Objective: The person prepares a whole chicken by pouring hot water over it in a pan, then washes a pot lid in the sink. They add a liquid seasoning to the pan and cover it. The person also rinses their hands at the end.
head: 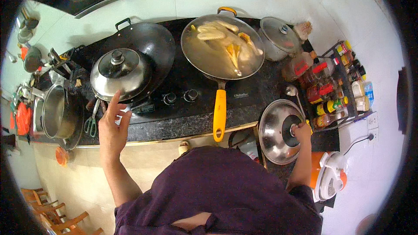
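Note:
My right hand (pixel 301 133) grips the knob of a domed metal pot lid (pixel 276 133) with a dark glass centre, low at the right of the counter. My left hand (pixel 114 125) hangs in the air with fingers apart and nothing in them, just in front of another metal lid (pixel 114 83). That lid leans over a black wok (pixel 156 40). On the right burner a wide wok (pixel 196 60) with a yellow handle (pixel 219 114) holds a whole plucked chicken (pixel 225 39) in cloudy liquid. The chicken's feet and wing show above the liquid.
A glass-lidded pot (pixel 281 37) stands right of the wok. Sauce bottles fill a black rack (pixel 347 94). A ladle (pixel 294 93) lies by the lid. Leftward are green-handled scissors (pixel 92 124) and a steel pot (pixel 54 114). An orange and white appliance (pixel 328 176) stands at lower right.

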`<move>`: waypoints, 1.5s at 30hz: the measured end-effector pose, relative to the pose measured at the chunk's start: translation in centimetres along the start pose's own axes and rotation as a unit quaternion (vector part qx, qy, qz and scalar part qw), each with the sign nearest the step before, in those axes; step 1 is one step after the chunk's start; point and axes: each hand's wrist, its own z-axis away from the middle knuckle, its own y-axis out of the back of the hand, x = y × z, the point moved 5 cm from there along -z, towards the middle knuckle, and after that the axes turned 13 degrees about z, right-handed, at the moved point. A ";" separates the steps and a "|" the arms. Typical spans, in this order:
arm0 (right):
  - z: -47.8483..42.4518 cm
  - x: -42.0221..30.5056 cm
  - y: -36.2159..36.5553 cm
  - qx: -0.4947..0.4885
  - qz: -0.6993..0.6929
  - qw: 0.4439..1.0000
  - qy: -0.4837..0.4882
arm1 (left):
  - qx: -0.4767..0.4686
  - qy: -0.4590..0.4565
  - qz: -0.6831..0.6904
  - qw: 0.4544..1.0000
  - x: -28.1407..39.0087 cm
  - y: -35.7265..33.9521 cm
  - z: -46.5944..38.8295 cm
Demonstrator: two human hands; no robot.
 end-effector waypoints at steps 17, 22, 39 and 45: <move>-1.1 -13.5 21.1 -0.007 -0.218 0.971 0.094 | 0.075 0.019 0.026 0.997 -5.2 5.5 1.2; -5.5 -23.8 25.9 0.030 -0.090 0.975 0.202 | 0.108 0.033 0.065 0.992 -7.3 7.3 2.9; -11.0 -49.6 16.2 0.045 0.024 0.944 0.325 | 0.208 0.189 -0.056 0.958 -12.7 14.3 13.8; -10.9 -50.7 15.5 0.024 0.056 0.944 0.323 | 0.217 0.215 -0.051 0.951 -12.7 14.4 14.8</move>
